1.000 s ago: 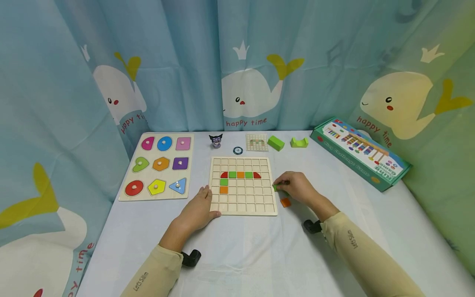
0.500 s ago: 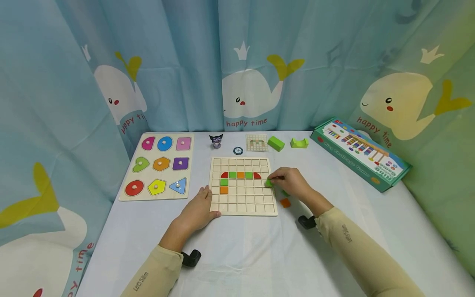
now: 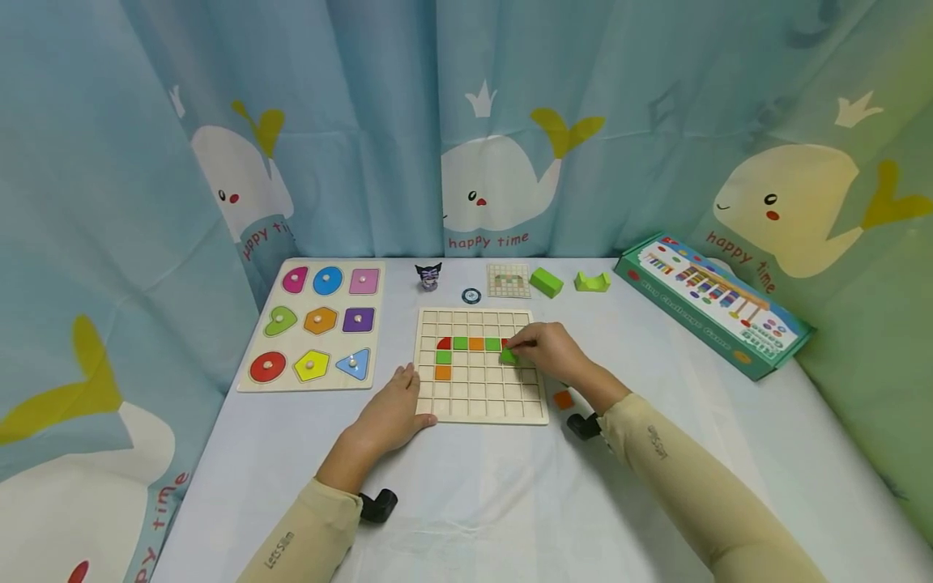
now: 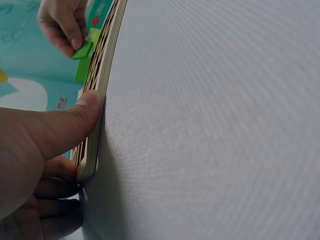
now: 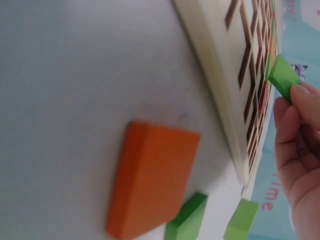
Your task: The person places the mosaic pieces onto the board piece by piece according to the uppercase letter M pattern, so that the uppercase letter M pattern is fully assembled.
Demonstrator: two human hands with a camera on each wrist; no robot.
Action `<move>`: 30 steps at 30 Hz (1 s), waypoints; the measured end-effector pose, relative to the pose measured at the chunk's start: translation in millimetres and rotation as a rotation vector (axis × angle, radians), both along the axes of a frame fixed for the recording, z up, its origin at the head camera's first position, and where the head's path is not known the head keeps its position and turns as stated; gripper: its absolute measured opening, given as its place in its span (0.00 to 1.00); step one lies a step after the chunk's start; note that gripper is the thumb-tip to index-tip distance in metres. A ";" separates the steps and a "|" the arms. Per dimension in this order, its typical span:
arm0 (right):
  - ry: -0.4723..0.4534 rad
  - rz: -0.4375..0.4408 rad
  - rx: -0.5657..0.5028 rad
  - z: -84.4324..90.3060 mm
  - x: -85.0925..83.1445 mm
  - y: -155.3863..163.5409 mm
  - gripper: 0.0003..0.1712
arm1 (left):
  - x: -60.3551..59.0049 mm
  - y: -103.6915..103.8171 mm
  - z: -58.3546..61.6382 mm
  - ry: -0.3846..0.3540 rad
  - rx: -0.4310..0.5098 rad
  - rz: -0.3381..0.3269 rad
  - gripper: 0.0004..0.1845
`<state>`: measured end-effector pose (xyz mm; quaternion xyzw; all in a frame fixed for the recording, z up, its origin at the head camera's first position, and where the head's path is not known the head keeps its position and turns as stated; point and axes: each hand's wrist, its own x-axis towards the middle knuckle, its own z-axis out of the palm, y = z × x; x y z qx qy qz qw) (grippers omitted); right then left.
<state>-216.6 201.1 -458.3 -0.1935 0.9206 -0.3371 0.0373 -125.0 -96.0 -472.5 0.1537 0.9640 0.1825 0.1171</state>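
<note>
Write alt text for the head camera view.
A person's right hand pinches a small green tile over a wooden grid board that holds red, green and orange tiles, while the left hand rests on the board's near left corner. A shape puzzle board lies to the left on the white table.

The left hand (image 3: pixel 389 413) is lying flat, fingers relaxed, thumb stretched forward. The right hand (image 3: pixel 550 352) is reaching inward, thumb and forefinger pinching together.
</note>
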 end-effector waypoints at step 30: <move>-0.019 0.110 0.070 -1.5 -16.4 -46.2 0.07 | -2.1 0.0 -3.2 0.017 -0.020 -0.014 0.45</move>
